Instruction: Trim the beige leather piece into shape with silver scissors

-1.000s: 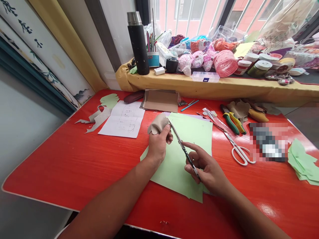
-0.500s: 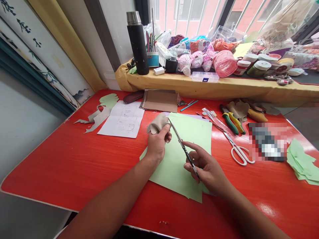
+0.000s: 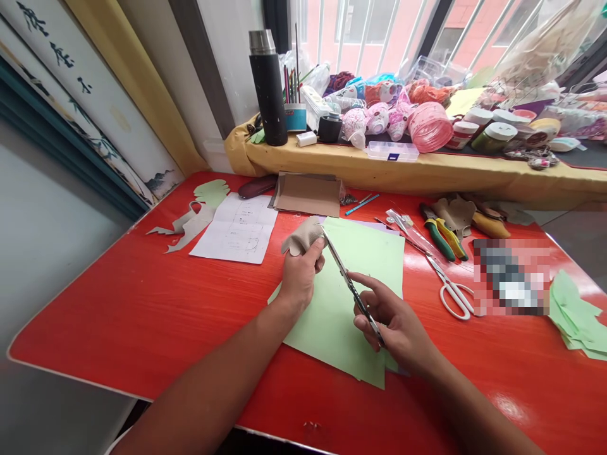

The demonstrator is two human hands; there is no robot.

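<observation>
I see my right hand (image 3: 396, 322) curled around slim steel scissors (image 3: 349, 283). Their tips meet the scalloped beige piece (image 3: 301, 235) (matte, soft-looking) pinched by my left hand (image 3: 298, 275), over smooth green paper (image 3: 365, 253) on the glossy red table (image 3: 142, 297).

My left hand (image 3: 300, 276) pinches a beige cutout (image 3: 301, 235) above the green paper (image 3: 360, 272); my right hand (image 3: 396, 321) works scissors (image 3: 349, 285) into its right edge.
</observation>
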